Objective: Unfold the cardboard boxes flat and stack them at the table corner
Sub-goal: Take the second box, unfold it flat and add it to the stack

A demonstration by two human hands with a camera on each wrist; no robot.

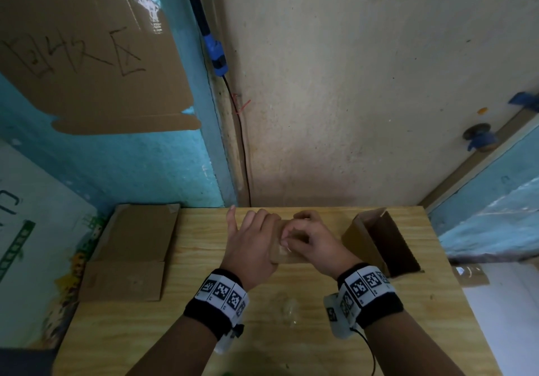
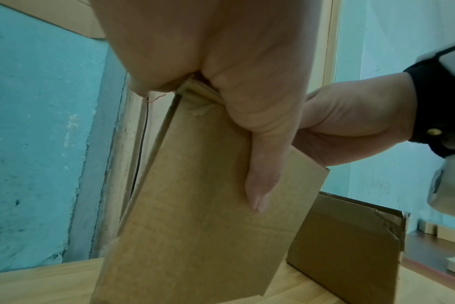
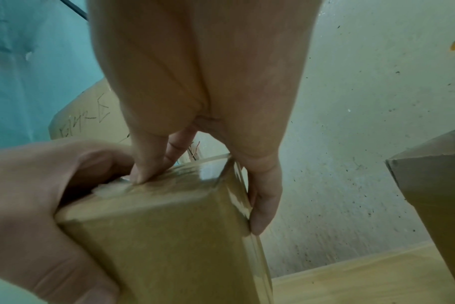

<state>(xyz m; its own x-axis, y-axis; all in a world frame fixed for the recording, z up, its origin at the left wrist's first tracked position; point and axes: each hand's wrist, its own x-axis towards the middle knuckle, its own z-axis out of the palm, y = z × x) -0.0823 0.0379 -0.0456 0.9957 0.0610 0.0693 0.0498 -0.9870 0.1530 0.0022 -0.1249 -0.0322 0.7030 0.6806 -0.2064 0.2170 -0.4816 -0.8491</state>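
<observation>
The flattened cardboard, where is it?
Head view: flattened cardboard lies at the table's far-left corner, left of the left hand.

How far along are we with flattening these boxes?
Done: flattened cardboard lies at the table's far left corner. In hand: the left hand and right hand grip a taped box. Left: the open box on the right.

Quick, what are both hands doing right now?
Left hand: grips the small taped brown cardboard box from its left side.
Right hand: fingers curled on the same box's taped top, picking at the clear tape.
</observation>
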